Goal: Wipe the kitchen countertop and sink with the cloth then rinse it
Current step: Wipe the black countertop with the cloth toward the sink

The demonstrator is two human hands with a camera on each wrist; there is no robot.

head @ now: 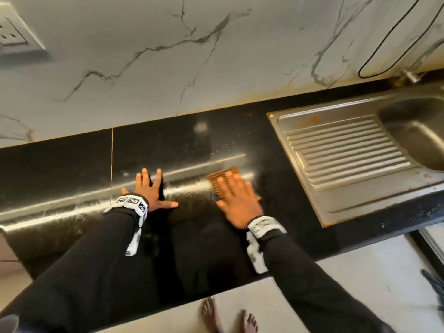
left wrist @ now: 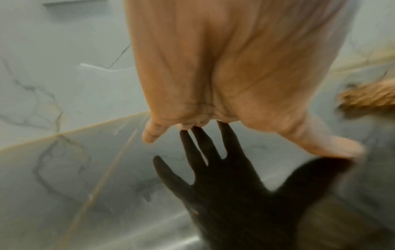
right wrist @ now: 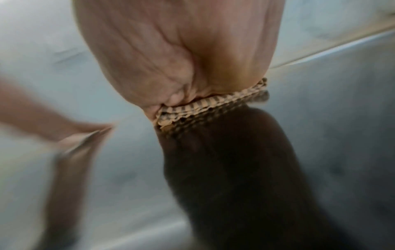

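A small tan checked cloth point(head: 222, 175) lies flat on the glossy black countertop point(head: 72, 169). My right hand point(head: 236, 197) presses down on it with straight, spread fingers; only the cloth's far edge shows past the fingertips. In the right wrist view the cloth point(right wrist: 211, 103) is squeezed between the palm and the counter. My left hand point(head: 150, 189) rests flat on the counter just left of the cloth, fingers splayed and holding nothing. The left wrist view shows the left hand point(left wrist: 224, 84) over its dark reflection, with the cloth point(left wrist: 367, 98) at the right edge.
The steel sink point(head: 360, 152) with a ribbed drainboard is set into the counter at the right, orange stains near its corner. Crumbs point(head: 225, 146) dot the counter beyond the cloth. A marble backsplash point(head: 192, 56) carries a wall socket point(head: 12, 34) and a black cable point(head: 394, 39).
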